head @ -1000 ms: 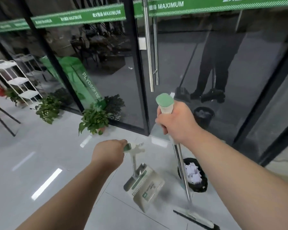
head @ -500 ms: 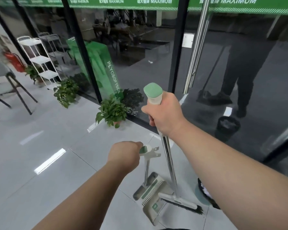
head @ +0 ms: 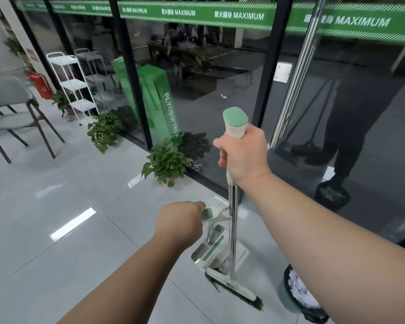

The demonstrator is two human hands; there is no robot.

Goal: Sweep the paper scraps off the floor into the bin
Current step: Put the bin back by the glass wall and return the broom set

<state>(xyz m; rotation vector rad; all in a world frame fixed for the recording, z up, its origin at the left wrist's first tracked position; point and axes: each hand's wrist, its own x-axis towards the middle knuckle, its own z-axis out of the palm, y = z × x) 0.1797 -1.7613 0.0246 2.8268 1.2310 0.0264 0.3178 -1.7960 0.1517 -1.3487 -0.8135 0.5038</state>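
Gripping the broom (head: pixel 232 230) at its green-capped top, the right hand (head: pixel 243 157) curls its fingers round the grip. The left hand (head: pixel 180 223) fists the dustpan (head: pixel 220 251) handle. Both tools look light and stiff, and are best held high. Paper scraps (head: pixel 297 288) fill the bin (head: pixel 313 314) at the floor's (head: pixel 56 206) glass-side edge. The green band (head: pixel 239 16) reads "MAXIMUM" and the box (head: pixel 159 101) reads "PLYOSOFTBOX".

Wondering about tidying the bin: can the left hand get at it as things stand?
Probably not: the left hand grips the dustpan handle, and the broom shaft and right forearm stand between it and the bin.
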